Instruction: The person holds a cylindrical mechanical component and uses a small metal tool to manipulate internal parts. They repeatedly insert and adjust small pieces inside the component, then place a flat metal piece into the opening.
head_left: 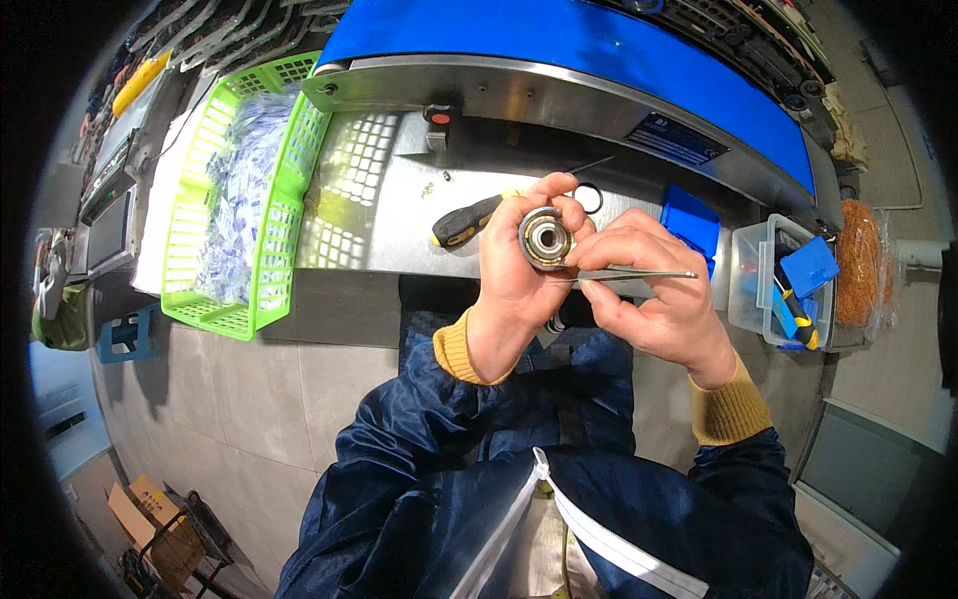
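Note:
A round metal ball bearing (545, 238) is gripped in my left hand (506, 275), its open face with the balls and central hole turned up. Thumb and fingers wrap its rim. My right hand (659, 270) pinches metal tweezers (654, 275), whose rear end sticks out to the right. Their slim tips reach to the lower edge of the bearing beside my left palm; whether they touch it I cannot tell. Behind my left hand a screwdriver (464, 222) with a black and yellow handle lies on the steel bench (394, 235). A black ring (588, 199) lies behind my fingers.
Left stands a green basket (274, 235) of small clear packets. A blue-topped steel machine (559, 90) spans the back. To the right are a blue tray (689, 222), a clear bin (748, 285) with tools, and a bagged orange-brown bundle (860, 265). Small dark parts (447, 177) lie on the bench.

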Available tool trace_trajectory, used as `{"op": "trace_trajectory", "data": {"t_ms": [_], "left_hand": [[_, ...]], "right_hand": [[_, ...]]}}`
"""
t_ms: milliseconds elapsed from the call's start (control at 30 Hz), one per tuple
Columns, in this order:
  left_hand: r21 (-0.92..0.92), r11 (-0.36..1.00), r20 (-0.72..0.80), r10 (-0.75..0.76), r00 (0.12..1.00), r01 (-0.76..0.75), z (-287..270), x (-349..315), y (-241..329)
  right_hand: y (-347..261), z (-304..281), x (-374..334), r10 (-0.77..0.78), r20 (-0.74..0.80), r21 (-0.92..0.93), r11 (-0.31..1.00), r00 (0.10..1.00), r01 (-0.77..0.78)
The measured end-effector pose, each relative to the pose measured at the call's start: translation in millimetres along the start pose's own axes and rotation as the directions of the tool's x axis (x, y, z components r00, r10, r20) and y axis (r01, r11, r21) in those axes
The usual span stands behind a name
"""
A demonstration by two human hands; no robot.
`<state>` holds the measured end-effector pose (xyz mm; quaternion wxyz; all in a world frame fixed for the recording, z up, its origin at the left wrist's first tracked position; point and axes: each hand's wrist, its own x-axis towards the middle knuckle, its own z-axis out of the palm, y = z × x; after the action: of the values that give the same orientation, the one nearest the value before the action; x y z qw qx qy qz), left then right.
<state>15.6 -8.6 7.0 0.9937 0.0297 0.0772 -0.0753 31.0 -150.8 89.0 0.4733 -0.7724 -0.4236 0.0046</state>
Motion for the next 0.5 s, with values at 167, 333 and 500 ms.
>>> {"op": "trace_trajectory", "data": {"t_ms": [167,333,500], "left_hand": [[0.026,0.999,-0.002,0.021,1.000,-0.021,1.6,-0.6,-0.8],[0.036,0.999,-0.048,0.033,0.998,-0.032,3.4,-0.8,-1.6],[0.026,0.999,-0.051,0.029,0.998,-0.028,3.1,-0.7,-1.1]], "right_hand": [[-0.2,-1.7,1.6,-0.008,0.014,-0.024,1.000,1.000,0.008],[-0.5,-1.0,3.9,-0.044,0.011,-0.053,0.998,0.999,0.044],[-0.6,0.3,4.9,-0.033,0.016,-0.053,0.998,0.999,0.034]]}}
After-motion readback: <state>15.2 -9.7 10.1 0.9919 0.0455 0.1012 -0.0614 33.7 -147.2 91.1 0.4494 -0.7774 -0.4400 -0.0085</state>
